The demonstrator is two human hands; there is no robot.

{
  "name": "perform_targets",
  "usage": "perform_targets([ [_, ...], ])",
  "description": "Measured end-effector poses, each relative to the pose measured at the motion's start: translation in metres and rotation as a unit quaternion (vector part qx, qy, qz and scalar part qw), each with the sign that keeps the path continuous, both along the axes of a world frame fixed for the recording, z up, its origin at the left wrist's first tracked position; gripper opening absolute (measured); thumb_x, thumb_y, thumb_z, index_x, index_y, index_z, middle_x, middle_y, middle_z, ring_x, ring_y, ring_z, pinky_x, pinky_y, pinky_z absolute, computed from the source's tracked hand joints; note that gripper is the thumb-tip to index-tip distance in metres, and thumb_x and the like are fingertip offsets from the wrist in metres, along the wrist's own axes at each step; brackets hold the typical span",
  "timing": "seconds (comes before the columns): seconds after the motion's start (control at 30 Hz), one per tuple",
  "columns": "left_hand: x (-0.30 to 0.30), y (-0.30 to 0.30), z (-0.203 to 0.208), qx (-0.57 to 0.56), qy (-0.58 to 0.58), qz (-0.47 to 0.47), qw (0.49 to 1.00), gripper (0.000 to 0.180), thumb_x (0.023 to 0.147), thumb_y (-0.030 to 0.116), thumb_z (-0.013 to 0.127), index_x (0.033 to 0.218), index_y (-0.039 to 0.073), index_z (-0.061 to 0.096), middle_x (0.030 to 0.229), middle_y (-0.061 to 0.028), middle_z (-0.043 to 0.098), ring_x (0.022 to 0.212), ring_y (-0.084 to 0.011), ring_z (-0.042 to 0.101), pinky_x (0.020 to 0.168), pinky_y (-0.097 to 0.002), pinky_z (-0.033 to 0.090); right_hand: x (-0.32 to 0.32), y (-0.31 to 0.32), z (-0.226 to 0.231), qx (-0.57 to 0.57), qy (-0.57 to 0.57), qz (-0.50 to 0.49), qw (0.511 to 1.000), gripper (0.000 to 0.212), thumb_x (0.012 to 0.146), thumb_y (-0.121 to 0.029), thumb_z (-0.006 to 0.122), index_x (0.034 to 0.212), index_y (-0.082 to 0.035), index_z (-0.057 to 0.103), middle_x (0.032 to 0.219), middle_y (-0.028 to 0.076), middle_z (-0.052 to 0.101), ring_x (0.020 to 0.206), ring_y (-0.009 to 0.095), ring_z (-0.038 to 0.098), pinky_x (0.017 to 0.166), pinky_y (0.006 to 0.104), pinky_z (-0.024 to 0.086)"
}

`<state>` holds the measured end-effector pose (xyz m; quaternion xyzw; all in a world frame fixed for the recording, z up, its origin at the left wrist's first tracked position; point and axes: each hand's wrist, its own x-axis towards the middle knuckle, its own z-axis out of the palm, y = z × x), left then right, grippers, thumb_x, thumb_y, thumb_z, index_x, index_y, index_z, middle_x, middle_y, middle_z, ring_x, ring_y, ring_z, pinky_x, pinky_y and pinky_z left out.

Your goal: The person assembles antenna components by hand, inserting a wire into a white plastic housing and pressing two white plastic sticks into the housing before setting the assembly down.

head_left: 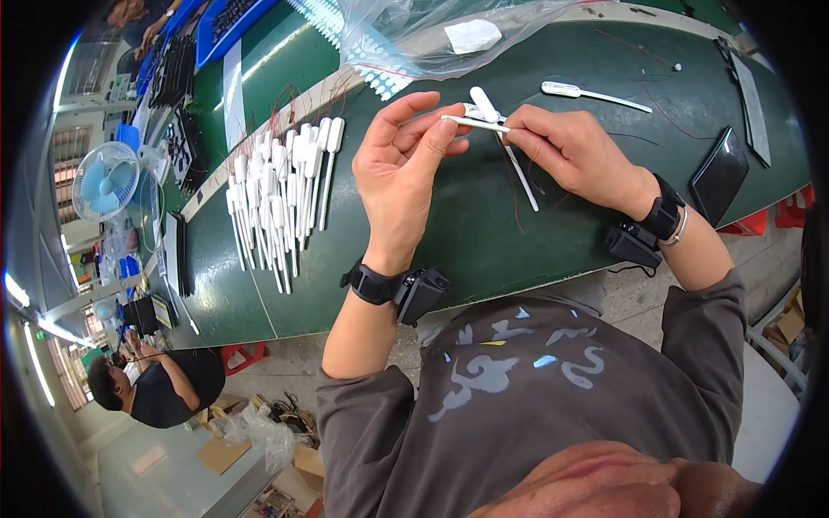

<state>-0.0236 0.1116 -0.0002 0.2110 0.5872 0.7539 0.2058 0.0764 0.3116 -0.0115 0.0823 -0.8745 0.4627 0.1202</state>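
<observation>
My left hand (399, 168) pinches the left end of a slim white plastic stick (473, 123) between thumb and forefinger, its other fingers loosely curled. With closed fingertips, my right hand (577, 157) grips the right end. The stick lies level between both hands, just above the green table. Close behind it are a white rounded-head piece (484, 104) and a long thin white stem (521, 180) slanting toward me; whether these join is hidden. Thin red wire hangs near the stem. Another white paddle-shaped piece (563, 89) with a narrow stem lies beyond my right hand.
Left of my hands lies a pile of white paddle-shaped pieces (281, 173) with red wires. A clear plastic bag (406, 47) spreads across the back. A black phone-like slab (719, 175) lies at the right edge. Farther left are a fan (105, 183) and a seated person (164, 388).
</observation>
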Motion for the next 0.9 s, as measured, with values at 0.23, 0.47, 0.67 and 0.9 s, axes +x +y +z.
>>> perform_targets([
  [0.23,-0.003,-0.003,0.0,-0.057,0.072,-0.01,0.996,0.03,0.096,0.003,0.067,0.124,-0.005,0.063,0.106,-0.0141,0.074,0.09,-0.016,0.072,0.077,-0.0262,0.059,0.001,0.002,0.0,0.138,0.113,-0.034,0.983,0.013,0.094,-0.007,0.066,0.106,-0.003,0.066,0.083,0.012,0.066,0.068,0.031,0.063,0.059,0.0372,0.049],
  [0.47,-0.005,-0.009,-0.002,-0.132,0.196,-0.027,0.971,0.018,0.092,0.003,0.072,0.109,-0.002,0.073,0.09,-0.0068,0.076,0.079,-0.0092,0.071,0.07,-0.0206,0.054,0.004,0.009,0.005,0.163,0.139,-0.028,0.976,0.016,0.091,-0.006,0.069,0.106,-0.004,0.067,0.083,0.012,0.067,0.07,0.031,0.065,0.058,0.0378,0.049],
  [0.67,-0.007,-0.009,0.005,-0.132,0.199,-0.026,0.971,0.014,0.091,0.005,0.074,0.104,0.0,0.075,0.089,-0.006,0.076,0.077,-0.0092,0.07,0.068,-0.0209,0.053,-0.004,0.015,0.012,0.18,0.153,0.001,0.972,0.017,0.089,-0.004,0.069,0.106,-0.003,0.067,0.085,0.012,0.066,0.072,0.031,0.064,0.059,0.0382,0.049],
  [0.9,-0.008,-0.005,0.003,-0.15,0.419,0.0,0.896,0.012,0.09,0.016,0.073,0.097,0.006,0.071,0.086,-0.0094,0.07,0.074,-0.0239,0.069,0.064,-0.033,0.054,0.01,0.038,-0.005,0.177,0.132,0.014,0.975,0.023,0.093,0.005,0.059,0.114,0.0,0.067,0.105,0.018,0.071,0.094,0.035,0.069,0.08,0.0399,0.053],
])
